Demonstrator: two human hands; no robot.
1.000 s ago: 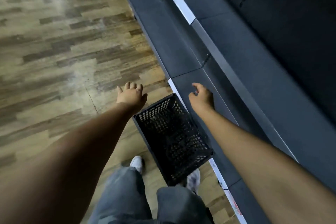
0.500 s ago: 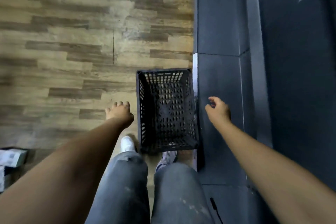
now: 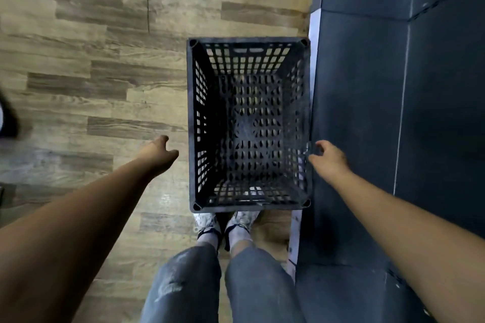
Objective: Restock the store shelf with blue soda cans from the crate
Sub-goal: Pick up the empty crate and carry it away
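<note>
Black crate (image 3: 249, 123) on the wood floor (image 3: 91, 73) beside the shelf (image 3: 367, 113), left hand (image 3: 160, 155) and right hand (image 3: 329, 157) at its sides, both loosely curled, holding nothing

crate (image 3: 249, 123) open-topped | wood floor (image 3: 91, 73) free on its left | shelf base (image 3: 367, 113) tight against right wall — blocked

Matt black perforated plastic crate (image 3: 249, 42), wood-grain plank floor (image 3: 91, 73) with dull sheen, matt dark shelf (image 3: 359, 113), faded denim jeans (image 3: 189, 283)
</note>
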